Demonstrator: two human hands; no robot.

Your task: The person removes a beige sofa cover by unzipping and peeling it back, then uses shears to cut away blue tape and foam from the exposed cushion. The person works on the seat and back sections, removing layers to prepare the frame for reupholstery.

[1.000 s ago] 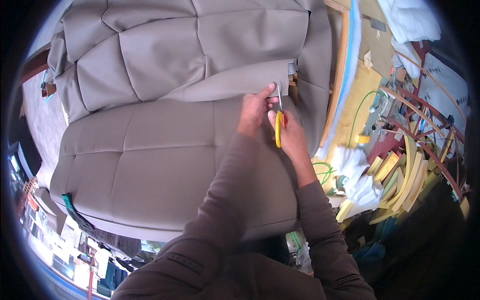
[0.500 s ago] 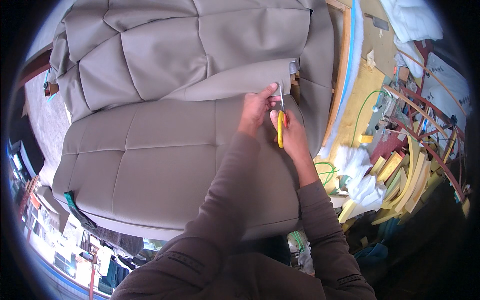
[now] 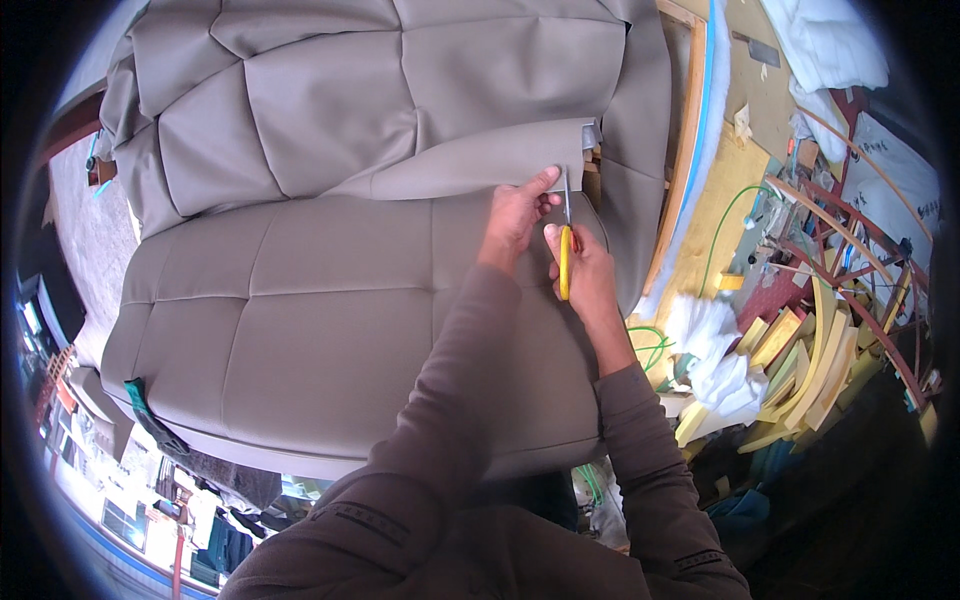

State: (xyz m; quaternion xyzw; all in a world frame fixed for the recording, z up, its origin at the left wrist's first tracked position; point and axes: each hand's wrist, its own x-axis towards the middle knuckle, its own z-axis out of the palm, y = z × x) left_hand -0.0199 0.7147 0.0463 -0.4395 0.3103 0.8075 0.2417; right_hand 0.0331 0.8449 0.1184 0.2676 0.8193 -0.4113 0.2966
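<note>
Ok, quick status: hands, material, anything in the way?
Left hand pinching taupe flap near its lower edge. Right hand holding yellow-handled scissors, blades at that edge. Left thumb close beside blades.

1 pair of scissors point(image 3: 566, 265), yellow-and-red-handled, points forward, metal blades crossing the near edge of 1 smooth grey-brown upholstery flap point(image 3: 470, 163), near its right end.

A head-worn fisheye camera looks down from nearby, above and behind the left grip point(image 3: 512, 220) and right grip point(image 3: 586, 268).
</note>
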